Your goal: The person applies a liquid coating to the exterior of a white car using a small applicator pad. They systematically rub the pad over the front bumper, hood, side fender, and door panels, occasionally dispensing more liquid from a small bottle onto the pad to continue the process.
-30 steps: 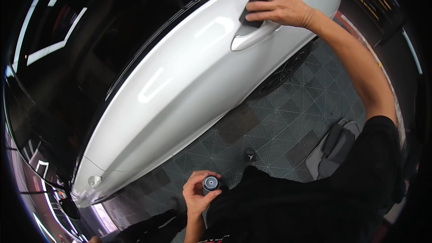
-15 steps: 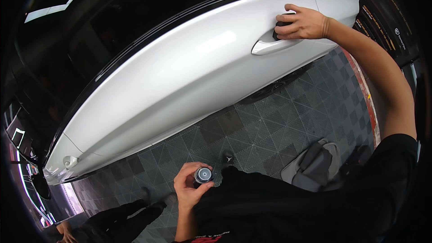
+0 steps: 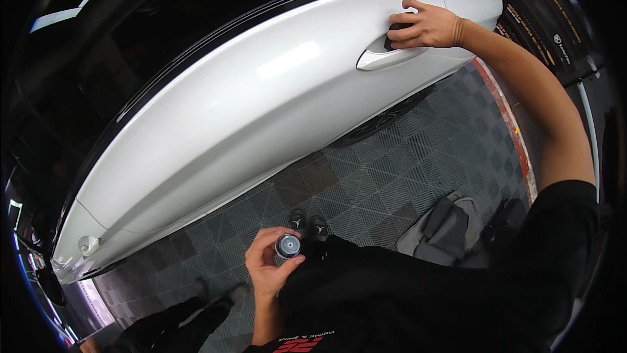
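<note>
The left hand is curled around a small bottle, its round, pale top facing up; what is inside, or how full it is, cannot be told. A grey cloth lies heaped on the floor. Farther off, the right hand grips a black block at the white door, just above the handle. Work seems underway there; the even gloss hides which parts are done and which are left.

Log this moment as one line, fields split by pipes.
left hand: grips small round container | right hand: holds black block at white car door, beside handle | nearby: gray cloth on tiled floor
</note>
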